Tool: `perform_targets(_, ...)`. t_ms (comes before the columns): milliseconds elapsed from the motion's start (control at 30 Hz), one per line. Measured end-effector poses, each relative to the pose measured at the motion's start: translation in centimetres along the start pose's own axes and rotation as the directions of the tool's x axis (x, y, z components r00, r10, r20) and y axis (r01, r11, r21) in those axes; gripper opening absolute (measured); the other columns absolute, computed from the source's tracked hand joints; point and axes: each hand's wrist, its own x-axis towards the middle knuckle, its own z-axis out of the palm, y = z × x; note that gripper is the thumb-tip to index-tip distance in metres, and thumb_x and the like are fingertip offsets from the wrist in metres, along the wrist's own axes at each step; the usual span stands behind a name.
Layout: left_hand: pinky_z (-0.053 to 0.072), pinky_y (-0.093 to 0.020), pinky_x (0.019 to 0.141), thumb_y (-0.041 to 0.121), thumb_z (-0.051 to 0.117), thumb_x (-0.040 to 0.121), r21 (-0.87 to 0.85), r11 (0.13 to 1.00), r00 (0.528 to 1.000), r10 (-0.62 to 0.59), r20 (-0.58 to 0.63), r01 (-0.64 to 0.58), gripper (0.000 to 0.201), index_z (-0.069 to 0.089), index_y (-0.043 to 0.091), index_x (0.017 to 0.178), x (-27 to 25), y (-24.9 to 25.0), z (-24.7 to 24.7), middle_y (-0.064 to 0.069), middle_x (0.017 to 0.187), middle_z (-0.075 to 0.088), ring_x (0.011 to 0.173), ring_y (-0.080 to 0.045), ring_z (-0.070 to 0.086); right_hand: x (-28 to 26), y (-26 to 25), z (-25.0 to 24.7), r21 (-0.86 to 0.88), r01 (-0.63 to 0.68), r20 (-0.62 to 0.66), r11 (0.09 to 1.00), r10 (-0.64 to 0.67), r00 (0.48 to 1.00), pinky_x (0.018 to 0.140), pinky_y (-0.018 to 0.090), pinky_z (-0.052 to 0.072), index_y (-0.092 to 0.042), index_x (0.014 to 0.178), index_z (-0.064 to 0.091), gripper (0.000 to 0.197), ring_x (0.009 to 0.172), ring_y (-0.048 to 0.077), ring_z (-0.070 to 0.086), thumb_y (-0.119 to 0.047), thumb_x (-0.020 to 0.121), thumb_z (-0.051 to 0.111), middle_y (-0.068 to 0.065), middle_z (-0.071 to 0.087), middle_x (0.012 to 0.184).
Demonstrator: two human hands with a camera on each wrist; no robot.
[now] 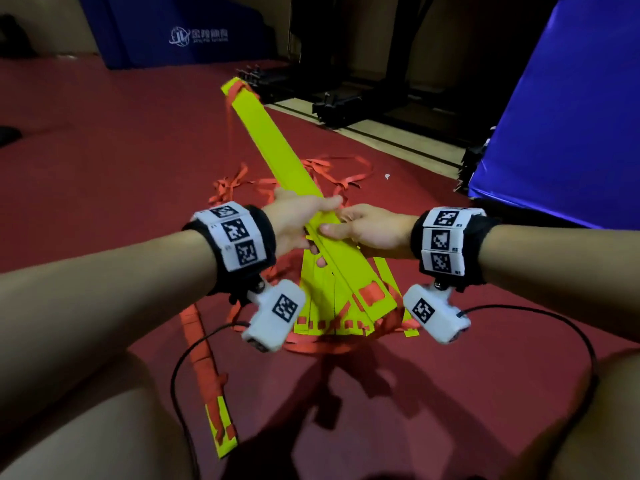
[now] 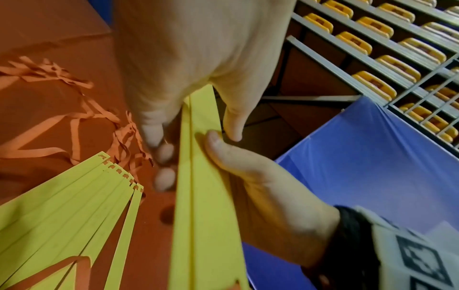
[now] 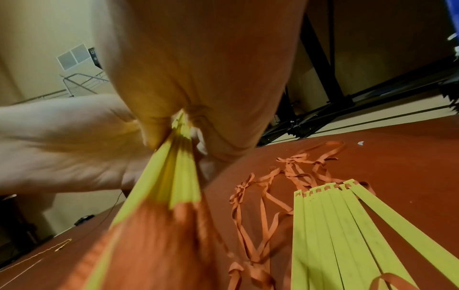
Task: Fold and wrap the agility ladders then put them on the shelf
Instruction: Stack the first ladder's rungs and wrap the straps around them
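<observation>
Both hands hold a stack of flat yellow ladder rungs (image 1: 277, 150) lifted at a slant over the red floor, its far end tied with red strap. My left hand (image 1: 304, 220) grips the stack from the left, thumb on top and fingers underneath. My right hand (image 1: 343, 221) pinches it from the right, thumb (image 2: 218, 145) pressed on the top rung. In the left wrist view the held rungs (image 2: 198, 215) run between both hands. Several more rungs (image 1: 322, 306) lie fanned out on the floor below, joined by loose red straps (image 1: 332, 171).
A second ladder bundle (image 1: 218, 427) wrapped in red strap lies on the floor at lower left. A blue mat (image 1: 561, 116) stands at the right, another (image 1: 166, 32) at the back. A rack (image 2: 372, 49) holding yellow items is beyond the mat. Black cables trail from my wrists.
</observation>
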Motion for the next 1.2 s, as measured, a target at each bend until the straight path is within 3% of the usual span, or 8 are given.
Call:
perform_targets(100, 0.058, -0.060, 0.091, 0.020, 0.092, 0.041, 0.003, 0.995, 0.990, 0.101, -0.100, -0.101, 0.108, 0.039, 0.016, 0.135, 0.4, -0.3, 0.5, -0.018, 0.130, 0.061, 0.115, -0.036, 0.066, 0.4, 0.3, 0.3, -0.044, 0.012, -0.087, 0.999, -0.016, 0.996, 0.058, 0.026, 0.046, -0.005, 0.106, 0.059, 0.027, 0.062, 0.013, 0.047, -0.032, 0.104, 0.056, 0.005, 0.049, 0.074)
perform_targets(300, 0.058, -0.053, 0.087, -0.023, 0.066, 0.077, -0.089, 0.958, 0.960, 0.266, -0.082, -0.273, 0.076, 0.040, 0.014, 0.137, 0.8, 0.7, -0.2, -0.014, 0.095, 0.056, 0.095, -0.031, 0.063, 0.5, 0.2, -0.2, 0.121, -0.168, 0.067, 0.978, 0.161, 0.985, 0.075, 0.041, 0.061, -0.015, 0.110, 0.054, 0.031, 0.078, 0.018, 0.056, -0.021, 0.090, 0.077, 0.003, 0.056, 0.098)
perform_targets(433, 0.056, -0.060, 0.094, -0.005, 0.084, 0.061, 0.015, 0.941, 0.938, 0.339, -0.073, -0.339, 0.140, 0.002, 0.058, 0.155, 0.9, 0.7, -1.2, -0.008, 0.158, 0.038, 0.125, -0.031, 0.061, -0.1, 1.0, 0.1, -0.015, -0.233, 0.061, 0.972, 0.234, 0.970, 0.072, 0.037, 0.062, -0.001, 0.152, 0.032, 0.073, 0.071, 0.012, 0.059, -0.013, 0.092, 0.073, -0.005, 0.060, 0.079)
perform_targets(600, 0.063, -0.057, 0.080, -0.016, 0.074, 0.080, 0.040, 0.911, 0.911, 0.411, -0.020, -0.410, 0.136, -0.008, 0.065, 0.152, 0.6, 0.7, -1.9, -0.022, 0.161, 0.030, 0.086, -0.026, 0.076, -0.6, 0.4, -0.5, -0.163, -0.155, 0.051, 0.974, 0.165, 0.985, 0.060, 0.027, 0.059, -0.001, 0.138, 0.047, 0.059, 0.088, 0.018, 0.073, -0.009, 0.088, 0.077, 0.007, 0.072, 0.103)
perform_targets(800, 0.055, -0.058, 0.099, -0.005, 0.081, 0.066, 0.104, 0.899, 0.903, 0.429, -0.020, -0.425, 0.135, 0.004, 0.063, 0.153, 0.5, 0.6, -1.8, -0.012, 0.171, 0.018, 0.124, -0.033, 0.065, 0.0, 0.1, -0.7, -0.368, -0.116, 0.085, 0.923, 0.157, 0.984, 0.065, 0.029, 0.063, 0.013, 0.121, 0.062, 0.041, 0.071, 0.013, 0.074, 0.001, 0.085, 0.078, 0.023, 0.075, 0.100)
perform_targets(967, 0.051, -0.059, 0.105, -0.006, 0.078, 0.075, 0.185, 0.870, 0.883, 0.470, -0.026, -0.457, 0.128, 0.003, 0.058, 0.156, 0.5, 0.7, -1.8, 0.001, 0.173, 0.009, 0.140, -0.043, 0.048, 0.3, 0.8, 0.0, -0.531, -0.110, 0.055, 0.841, 0.163, 0.985, 0.061, 0.027, 0.061, -0.009, 0.091, 0.073, 0.014, 0.059, 0.011, 0.066, 0.003, 0.086, 0.070, 0.008, 0.071, 0.070)
perform_targets(1100, 0.055, -0.055, 0.100, -0.008, 0.075, 0.076, 0.200, 0.864, 0.874, 0.482, -0.064, -0.461, 0.124, 0.007, 0.058, 0.157, 0.7, 1.0, -1.5, -0.004, 0.171, 0.020, 0.142, -0.039, 0.048, 0.8, 0.8, 0.1, -0.576, -0.119, -0.041, 0.809, 0.117, 0.992, 0.063, 0.029, 0.056, -0.014, 0.064, 0.067, 0.024, 0.062, 0.017, 0.056, -0.001, 0.084, 0.065, 0.005, 0.061, 0.065)
perform_targets(1200, 0.059, -0.052, 0.095, -0.014, 0.070, 0.081, 0.215, 0.849, 0.856, 0.509, -0.092, -0.482, 0.120, 0.007, 0.051, 0.161, 0.7, 1.6, -1.2, 0.003, 0.173, 0.012, 0.135, -0.037, 0.055, 0.7, 1.1, 0.2, -0.491, -0.131, -0.020, 0.862, 0.139, 0.990, 0.058, 0.025, 0.049, -0.011, 0.068, 0.063, 0.029, 0.058, 0.015, 0.057, 0.006, 0.087, 0.049, 0.004, 0.065, 0.065)
